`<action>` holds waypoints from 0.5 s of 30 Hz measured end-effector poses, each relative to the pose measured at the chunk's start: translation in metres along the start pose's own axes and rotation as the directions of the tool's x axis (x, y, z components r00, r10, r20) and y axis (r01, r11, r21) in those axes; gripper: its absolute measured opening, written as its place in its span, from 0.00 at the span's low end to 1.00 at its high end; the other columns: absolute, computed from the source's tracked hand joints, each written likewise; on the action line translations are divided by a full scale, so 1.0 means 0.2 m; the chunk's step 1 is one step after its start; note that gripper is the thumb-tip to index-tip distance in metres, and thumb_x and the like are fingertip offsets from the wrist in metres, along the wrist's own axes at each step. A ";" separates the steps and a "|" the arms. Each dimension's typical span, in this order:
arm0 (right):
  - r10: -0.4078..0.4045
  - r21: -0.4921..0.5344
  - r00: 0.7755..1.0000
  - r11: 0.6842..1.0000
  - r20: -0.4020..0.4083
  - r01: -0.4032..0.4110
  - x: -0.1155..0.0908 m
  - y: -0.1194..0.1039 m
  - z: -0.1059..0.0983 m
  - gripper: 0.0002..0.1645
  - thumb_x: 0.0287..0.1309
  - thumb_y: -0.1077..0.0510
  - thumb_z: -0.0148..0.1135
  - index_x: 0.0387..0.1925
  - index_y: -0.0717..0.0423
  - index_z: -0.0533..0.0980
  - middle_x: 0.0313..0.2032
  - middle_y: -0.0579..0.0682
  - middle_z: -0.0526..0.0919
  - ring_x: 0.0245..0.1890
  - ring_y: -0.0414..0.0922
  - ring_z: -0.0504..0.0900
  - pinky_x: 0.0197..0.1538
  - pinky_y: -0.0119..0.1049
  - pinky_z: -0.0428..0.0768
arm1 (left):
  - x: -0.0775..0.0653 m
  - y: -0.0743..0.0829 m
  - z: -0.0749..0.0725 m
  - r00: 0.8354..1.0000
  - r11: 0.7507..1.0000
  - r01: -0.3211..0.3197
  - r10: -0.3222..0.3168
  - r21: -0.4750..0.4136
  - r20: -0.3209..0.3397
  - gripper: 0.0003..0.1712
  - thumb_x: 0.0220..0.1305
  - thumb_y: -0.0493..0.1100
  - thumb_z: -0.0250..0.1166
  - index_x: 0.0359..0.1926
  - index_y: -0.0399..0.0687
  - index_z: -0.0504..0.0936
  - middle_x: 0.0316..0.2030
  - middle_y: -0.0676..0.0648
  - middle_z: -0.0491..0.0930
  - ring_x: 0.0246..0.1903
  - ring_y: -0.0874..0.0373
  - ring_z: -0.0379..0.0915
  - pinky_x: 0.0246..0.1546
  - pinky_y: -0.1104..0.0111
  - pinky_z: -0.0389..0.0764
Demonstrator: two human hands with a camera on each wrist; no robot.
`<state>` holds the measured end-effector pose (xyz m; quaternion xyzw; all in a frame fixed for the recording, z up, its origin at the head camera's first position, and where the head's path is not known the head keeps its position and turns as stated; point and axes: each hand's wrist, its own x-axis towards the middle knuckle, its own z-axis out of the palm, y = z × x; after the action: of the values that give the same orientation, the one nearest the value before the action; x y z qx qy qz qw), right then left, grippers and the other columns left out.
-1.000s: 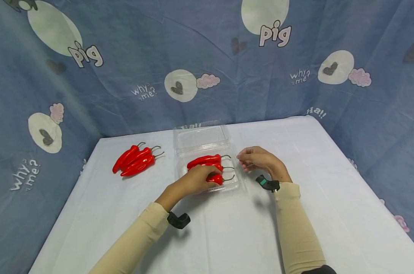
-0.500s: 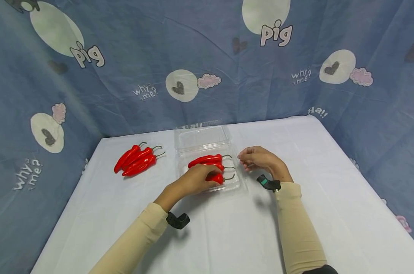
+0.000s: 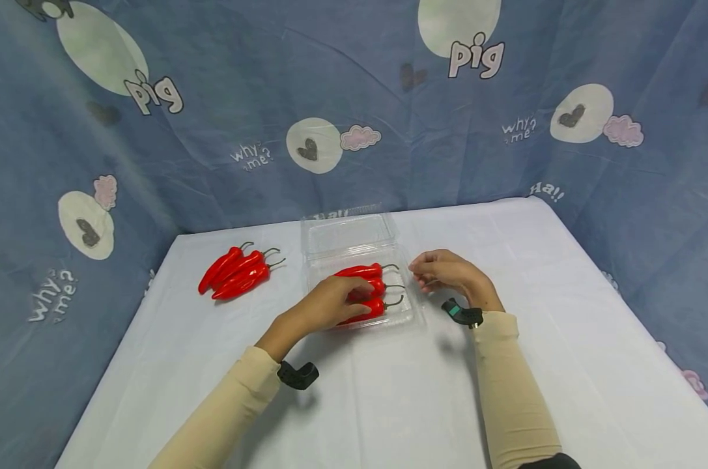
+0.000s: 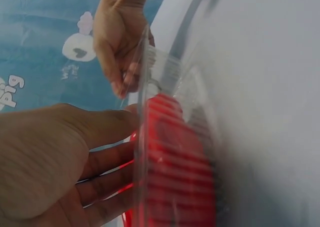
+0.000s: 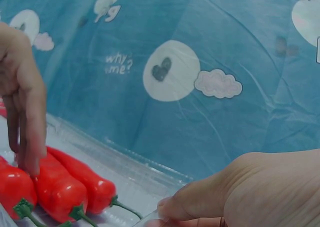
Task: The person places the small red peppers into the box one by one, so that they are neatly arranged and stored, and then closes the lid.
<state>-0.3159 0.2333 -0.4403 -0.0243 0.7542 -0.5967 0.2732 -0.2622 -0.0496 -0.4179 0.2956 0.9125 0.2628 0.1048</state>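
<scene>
A clear plastic clamshell box (image 3: pixel 402 315) stands on the white table with its lid (image 3: pixel 349 236) folded back. In it lie three red chili peppers, stems to the right: the front pepper (image 3: pixel 377 308), the middle one (image 3: pixel 378 287) and the back one (image 3: pixel 362 270). My left hand (image 3: pixel 324 303) is over the box's left part, thumb and fingers spread, fingertips down among the peppers and partly hiding them. At the right rim, my right hand (image 3: pixel 444 270) pinches the box's edge between thumb and finger; the thumb (image 5: pixel 187 203) shows against the clear plastic.
Three more red chili peppers (image 3: pixel 242 283) lie side by side on the table (image 3: pixel 172 365), left of the box. A blue printed cloth (image 3: pixel 236 98) hangs behind the table and along its sides.
My left hand has eased back to the left and its grasp has loosened, uncovering more of the front and middle peppers. The right hand stays at the box's right edge.
</scene>
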 end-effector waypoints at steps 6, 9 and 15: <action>-0.009 0.003 1.000 1.000 0.012 0.009 0.00 0.01 0.00 0.18 0.70 0.58 0.59 0.50 0.72 0.72 0.29 0.50 0.77 0.27 0.41 0.78 0.38 0.38 0.83 | -0.04 -0.03 -0.03 1.000 0.999 0.020 -0.021 -0.047 -0.016 0.24 0.62 0.45 0.73 0.58 0.47 0.82 0.52 0.51 0.84 0.53 0.56 0.80 0.58 0.61 0.79; -0.015 0.003 1.000 1.000 0.014 0.015 0.00 0.01 0.00 0.18 0.70 0.58 0.59 0.49 0.71 0.72 0.30 0.50 0.77 0.27 0.41 0.78 0.38 0.38 0.83 | -0.05 -0.05 -0.05 0.999 0.998 0.018 -0.020 -0.064 -0.026 0.24 0.62 0.45 0.73 0.59 0.47 0.82 0.52 0.50 0.84 0.52 0.56 0.81 0.56 0.61 0.80; -0.021 0.004 1.000 1.000 0.012 0.021 0.01 0.01 0.00 0.19 0.70 0.58 0.58 0.50 0.73 0.71 0.30 0.50 0.77 0.26 0.42 0.78 0.38 0.39 0.82 | -0.09 -0.09 -0.10 0.998 0.998 0.020 -0.023 -0.052 -0.057 0.23 0.63 0.46 0.72 0.58 0.47 0.82 0.52 0.50 0.84 0.51 0.56 0.81 0.55 0.57 0.81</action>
<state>-0.3167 0.2343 -0.4427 -0.0353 0.7511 -0.6007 0.2716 -0.2641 -0.0811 -0.4104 0.2752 0.9113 0.2933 0.0887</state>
